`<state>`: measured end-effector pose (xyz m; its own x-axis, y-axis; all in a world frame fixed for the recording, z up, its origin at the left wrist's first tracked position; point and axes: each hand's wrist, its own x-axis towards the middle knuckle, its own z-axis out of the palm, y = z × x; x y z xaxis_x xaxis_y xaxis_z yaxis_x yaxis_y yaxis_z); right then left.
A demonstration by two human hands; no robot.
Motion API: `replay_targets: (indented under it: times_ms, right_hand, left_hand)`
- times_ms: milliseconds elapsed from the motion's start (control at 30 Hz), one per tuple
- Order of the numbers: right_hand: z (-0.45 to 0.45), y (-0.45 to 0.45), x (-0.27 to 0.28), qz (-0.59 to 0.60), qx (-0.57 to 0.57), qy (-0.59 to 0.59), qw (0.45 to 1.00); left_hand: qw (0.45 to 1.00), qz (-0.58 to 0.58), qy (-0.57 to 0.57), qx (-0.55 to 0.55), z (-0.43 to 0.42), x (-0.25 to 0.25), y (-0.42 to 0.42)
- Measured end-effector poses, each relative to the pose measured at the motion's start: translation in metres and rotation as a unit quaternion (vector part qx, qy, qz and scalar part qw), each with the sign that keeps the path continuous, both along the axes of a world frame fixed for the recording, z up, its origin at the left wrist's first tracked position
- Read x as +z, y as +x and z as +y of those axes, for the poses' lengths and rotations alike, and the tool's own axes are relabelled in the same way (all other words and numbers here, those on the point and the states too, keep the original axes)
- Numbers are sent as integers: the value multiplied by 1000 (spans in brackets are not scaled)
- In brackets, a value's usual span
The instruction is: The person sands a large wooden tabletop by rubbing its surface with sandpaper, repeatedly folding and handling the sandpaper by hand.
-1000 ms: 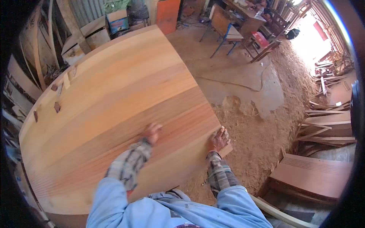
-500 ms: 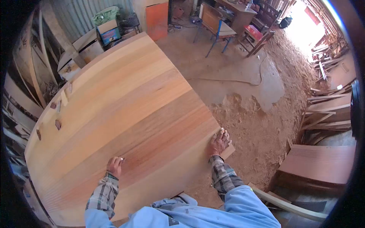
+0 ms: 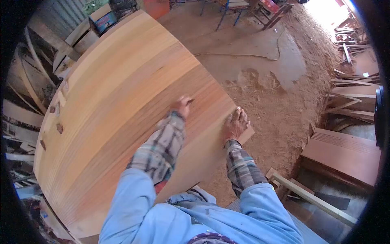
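A wide panel of glued wooden strips point(image 3: 122, 89), in pale and reddish tones, reaches from the left side to the middle. Over its reddish strips is my left hand point(image 3: 183, 106), slightly blurred, with its fingers closed round something small and dark that I cannot make out. My right hand point(image 3: 237, 124) lies with extended fingers on the panel's right corner, beside a short wooden end that juts out beneath it. Several small dark chips point(image 3: 59, 128) lie along the panel's far left edge.
A blue-legged chair point(image 3: 232, 6) and a cord point(image 3: 243, 54) are beyond the panel on the dusty floor point(image 3: 276, 105). At right are a brown grooved panel point(image 3: 343, 156), a pale beam point(image 3: 313, 199) and stacked wood offcuts point(image 3: 353, 91). Boards and boxes line the left.
My left hand swept left and back toward me, then forward and right across the panel. My right hand stayed on the corner. The view has tipped downward.
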<state>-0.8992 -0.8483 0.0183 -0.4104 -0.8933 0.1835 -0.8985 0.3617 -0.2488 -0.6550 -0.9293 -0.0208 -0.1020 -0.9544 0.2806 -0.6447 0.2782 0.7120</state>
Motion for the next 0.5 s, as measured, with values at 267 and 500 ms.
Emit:
replay_targets:
  times_ms: [267, 500]
  right_hand:
    - [-1, -6, -8, 12, -1, 18, 1000]
    - [-3, -11, -20, 55, -5, 19, 998]
  left_hand:
    - [989, -37, 117, 81, 180, 58, 190]
    - [999, 22, -18, -19, 2, 10, 10]
